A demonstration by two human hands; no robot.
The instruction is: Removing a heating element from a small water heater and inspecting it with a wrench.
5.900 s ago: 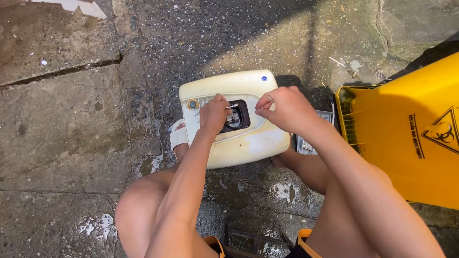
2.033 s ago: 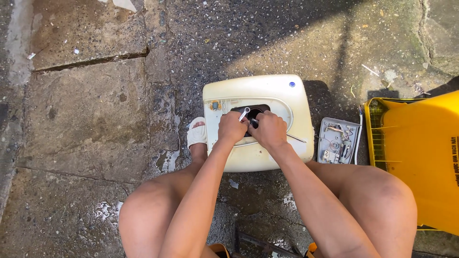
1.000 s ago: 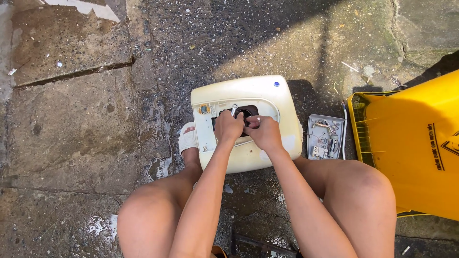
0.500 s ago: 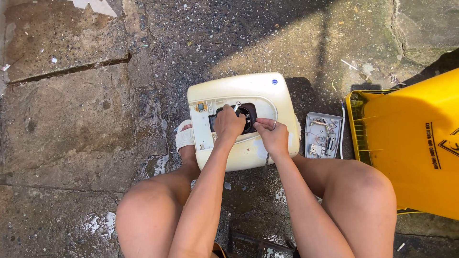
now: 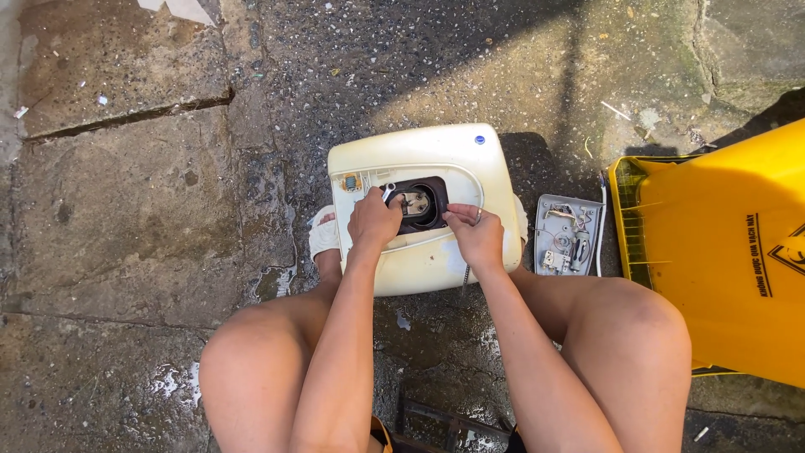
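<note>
A cream plastic appliance casing lies flat on the wet concrete between my knees. It has a dark round opening with metal parts inside. My left hand grips a small metal wrench at the opening's left edge. My right hand rests on the casing at the opening's right edge, fingers pinched on a thin wire or small part; what it holds is too small to tell.
A grey cover plate with small fittings lies on the ground to the right of the casing. A yellow plastic bin lies on its side at the far right. Cracked concrete slabs spread to the left.
Over the last second the right hand has slid off the opening to its right edge, uncovering the metal parts inside. The left hand stays at the opening's left edge.
</note>
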